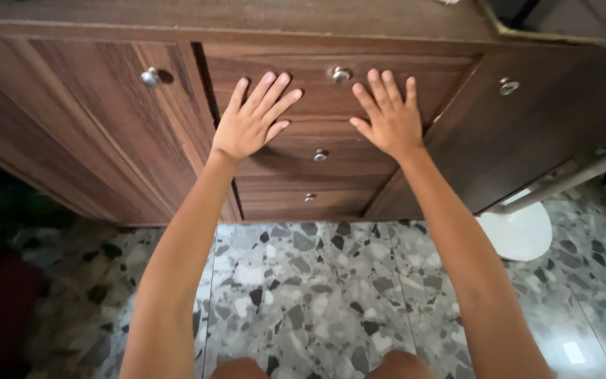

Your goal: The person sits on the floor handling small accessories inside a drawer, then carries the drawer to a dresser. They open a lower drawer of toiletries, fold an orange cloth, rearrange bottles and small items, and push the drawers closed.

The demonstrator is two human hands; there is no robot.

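Both palms lay flat on the top drawer [324,98] front, fingers spread wide, gripping nothing. The left hand [250,123] sat left of the drawer's round metal knob [341,74], the right hand [391,119] just right of it.

One head-worn view—looking steeply down and forward, close to a wooden cabinet [106,140] over speckled floor [317,295].

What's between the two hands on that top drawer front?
Head view: a round metal knob on the top drawer sits between left hand and right hand; otherwise bare wood.
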